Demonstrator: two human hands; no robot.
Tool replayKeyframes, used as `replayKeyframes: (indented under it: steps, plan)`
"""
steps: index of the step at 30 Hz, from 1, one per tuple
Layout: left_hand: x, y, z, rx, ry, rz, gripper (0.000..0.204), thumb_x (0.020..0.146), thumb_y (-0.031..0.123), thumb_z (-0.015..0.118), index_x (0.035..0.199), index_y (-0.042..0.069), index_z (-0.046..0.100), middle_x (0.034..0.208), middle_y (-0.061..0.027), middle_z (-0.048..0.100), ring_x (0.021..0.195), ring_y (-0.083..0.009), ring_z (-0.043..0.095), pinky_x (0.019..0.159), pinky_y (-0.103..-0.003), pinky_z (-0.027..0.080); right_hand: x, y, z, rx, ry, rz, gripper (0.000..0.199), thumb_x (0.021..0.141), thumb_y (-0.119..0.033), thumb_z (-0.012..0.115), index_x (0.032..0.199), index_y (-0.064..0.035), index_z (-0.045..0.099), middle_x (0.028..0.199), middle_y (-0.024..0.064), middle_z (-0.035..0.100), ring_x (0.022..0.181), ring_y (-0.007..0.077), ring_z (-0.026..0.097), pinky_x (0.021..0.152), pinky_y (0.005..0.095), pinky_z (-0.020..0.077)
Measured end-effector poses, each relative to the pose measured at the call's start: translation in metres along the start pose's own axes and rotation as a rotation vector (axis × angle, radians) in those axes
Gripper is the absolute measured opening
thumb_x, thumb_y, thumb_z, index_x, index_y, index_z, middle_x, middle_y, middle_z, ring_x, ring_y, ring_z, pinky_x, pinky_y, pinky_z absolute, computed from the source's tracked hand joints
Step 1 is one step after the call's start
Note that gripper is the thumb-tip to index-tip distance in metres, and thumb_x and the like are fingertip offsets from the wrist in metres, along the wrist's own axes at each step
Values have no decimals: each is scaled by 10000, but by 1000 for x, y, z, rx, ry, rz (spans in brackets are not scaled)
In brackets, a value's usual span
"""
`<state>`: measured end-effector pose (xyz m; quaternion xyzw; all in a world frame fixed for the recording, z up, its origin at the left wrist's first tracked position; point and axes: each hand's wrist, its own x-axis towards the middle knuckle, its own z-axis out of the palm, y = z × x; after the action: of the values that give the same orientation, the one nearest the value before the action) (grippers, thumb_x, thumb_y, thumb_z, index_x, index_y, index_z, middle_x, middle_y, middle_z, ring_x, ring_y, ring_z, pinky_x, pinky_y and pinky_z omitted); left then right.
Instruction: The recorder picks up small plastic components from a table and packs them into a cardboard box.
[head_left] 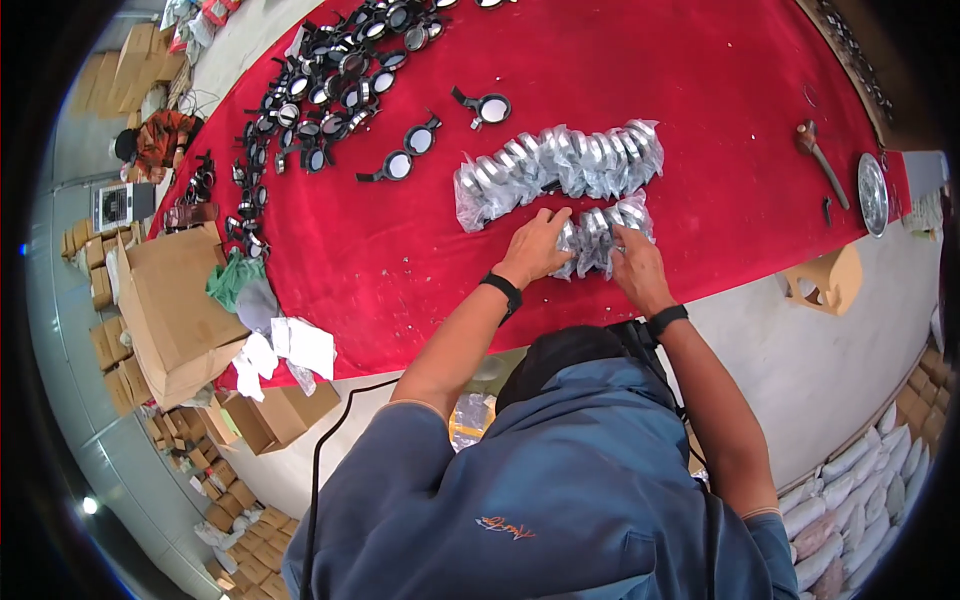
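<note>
A short row of round metal parts in clear plastic bags lies on the red tablecloth. My left hand curls against the row's left end, and my right hand grips its right end, so the row is held between them. Just beyond is a longer, slightly curved row of similar bagged metal parts, standing on edge side by side. My fingers partly hide the ends of the shorter row.
Black round clamp-like pieces with white discs lie loose, with a big heap at far left. A hammer and metal dish lie at right. A cardboard box stands left; another person is beyond it.
</note>
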<state>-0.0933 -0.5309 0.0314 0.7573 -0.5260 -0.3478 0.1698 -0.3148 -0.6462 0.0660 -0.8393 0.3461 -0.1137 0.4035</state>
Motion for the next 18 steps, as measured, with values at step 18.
replayKeyframes:
  steps: [18]
  plan:
    - [-12, -3, -12, 77, -11, -24, 1022, 780, 455, 968, 1670, 282, 496, 1473, -225, 588, 1286, -455, 667, 1034, -554, 584, 17, -27, 45, -171, -221, 121, 605, 845, 37, 757, 1418, 35, 564, 1211, 288, 650, 1166, 512, 663, 979, 574, 562]
